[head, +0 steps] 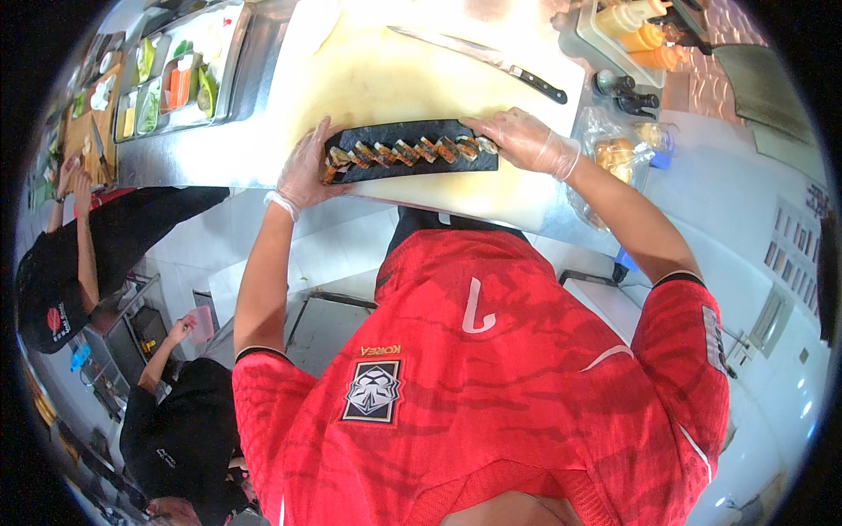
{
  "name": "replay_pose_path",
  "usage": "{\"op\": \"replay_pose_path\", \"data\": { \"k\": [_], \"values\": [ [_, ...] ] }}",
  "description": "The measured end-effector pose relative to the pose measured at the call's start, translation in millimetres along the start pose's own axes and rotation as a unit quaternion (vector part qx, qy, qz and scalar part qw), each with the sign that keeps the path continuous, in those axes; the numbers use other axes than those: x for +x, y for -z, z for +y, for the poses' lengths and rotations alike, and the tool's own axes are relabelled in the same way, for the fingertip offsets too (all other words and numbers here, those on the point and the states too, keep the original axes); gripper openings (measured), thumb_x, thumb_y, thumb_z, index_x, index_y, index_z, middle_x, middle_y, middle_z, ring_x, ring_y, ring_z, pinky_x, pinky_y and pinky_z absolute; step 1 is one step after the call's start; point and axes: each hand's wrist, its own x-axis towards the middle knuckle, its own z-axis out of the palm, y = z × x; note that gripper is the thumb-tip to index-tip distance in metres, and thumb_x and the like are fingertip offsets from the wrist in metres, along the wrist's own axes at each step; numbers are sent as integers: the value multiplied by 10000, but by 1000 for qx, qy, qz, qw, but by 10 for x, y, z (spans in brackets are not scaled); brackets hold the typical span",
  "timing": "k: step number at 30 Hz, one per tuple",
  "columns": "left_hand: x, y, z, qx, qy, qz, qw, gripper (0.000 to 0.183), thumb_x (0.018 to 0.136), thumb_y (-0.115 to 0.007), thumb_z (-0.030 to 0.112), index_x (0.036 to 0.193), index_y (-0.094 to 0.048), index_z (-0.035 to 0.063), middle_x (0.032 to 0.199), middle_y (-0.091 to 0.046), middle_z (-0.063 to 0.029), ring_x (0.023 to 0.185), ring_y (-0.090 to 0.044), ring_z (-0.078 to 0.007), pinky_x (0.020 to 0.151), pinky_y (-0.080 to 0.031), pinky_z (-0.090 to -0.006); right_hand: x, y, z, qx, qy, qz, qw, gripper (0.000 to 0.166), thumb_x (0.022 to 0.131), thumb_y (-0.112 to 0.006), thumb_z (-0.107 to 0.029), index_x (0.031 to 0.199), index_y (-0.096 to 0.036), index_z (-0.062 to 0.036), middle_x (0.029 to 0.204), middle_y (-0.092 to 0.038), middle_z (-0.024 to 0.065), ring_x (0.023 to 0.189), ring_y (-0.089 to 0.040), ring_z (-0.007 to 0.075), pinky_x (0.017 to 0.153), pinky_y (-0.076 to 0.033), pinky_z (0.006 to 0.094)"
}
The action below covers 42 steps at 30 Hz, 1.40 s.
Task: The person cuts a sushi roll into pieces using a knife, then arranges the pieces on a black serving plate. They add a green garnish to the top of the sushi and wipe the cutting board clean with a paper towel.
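Note:
A long black rectangular serving plate [414, 174] lies at the near side of the white cutting board, bearing a slanted row of sliced sushi roll [404, 152] with browned topping. My left hand [306, 164], in a clear disposable glove, clasps the plate's left end, with its thumb side along the near edge. At the other end my right hand [523, 141], also gloved, holds the far right corner, its fingers close against the last slice. The fingers partly cover that slice. Beyond the plate lies a chef's knife [480, 56] with a black riveted handle.
The cutting board [368, 72] spans the counter before me. At left stands a steel tray of cut vegetables [177, 82]. Sauce bottles [648, 39] fill a bin at back right, near a plastic bag [608, 158]. Two co-workers in black shirts [184, 427] are on my left.

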Motion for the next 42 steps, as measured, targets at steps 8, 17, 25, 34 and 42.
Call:
{"op": "replay_pose_path", "data": {
  "k": [8,17,25,34,42],
  "values": [
    [-15,-57,-72,-17,-16,12,1000,1378,577,-1019,177,1658,-176,38,1549,-549,-88,1449,-464,-390,1245,-375,-466,-97,-206,6,20,-17,0,1000,763,879,-624,3,1605,-419,-109,1059,-699,133,1033,-669,296,949,-515,438],
    [-13,-44,-46,-13,-13,8,1000,1387,581,-1021,202,1666,-172,40,1553,-542,-106,1467,-446,-391,1259,-352,-469,-90,-243,18,46,-12,12,999,732,858,-615,27,1567,-468,-81,984,-689,122,971,-667,302,950,-498,437],
    [-182,5,39,4,20,39,999,1338,609,-1002,154,1660,-183,34,1592,-461,-206,1459,-442,-417,1230,-382,-472,-323,-72,-9,28,-32,110,993,660,860,-665,-11,1504,-527,-38,1279,-703,152,1198,-644,306,1040,-478,443],
    [-560,51,-252,-276,197,73,938,502,1000,-671,80,1471,-531,-16,1220,-723,-143,1122,-682,-230,957,-542,-341,-826,-1084,-274,538,-421,213,699,195,1001,-680,-96,1129,-697,51,955,-735,64,770,-682,134,721,-553,294],
    [94,-45,-314,-388,270,20,881,230,1036,-629,65,1233,-674,-44,902,-724,-77,760,-695,-150,680,-587,-292,-413,-1213,-420,566,-455,208,655,128,971,-676,-43,1050,-691,57,854,-710,71,736,-658,125,679,-528,280]
  ]
}}
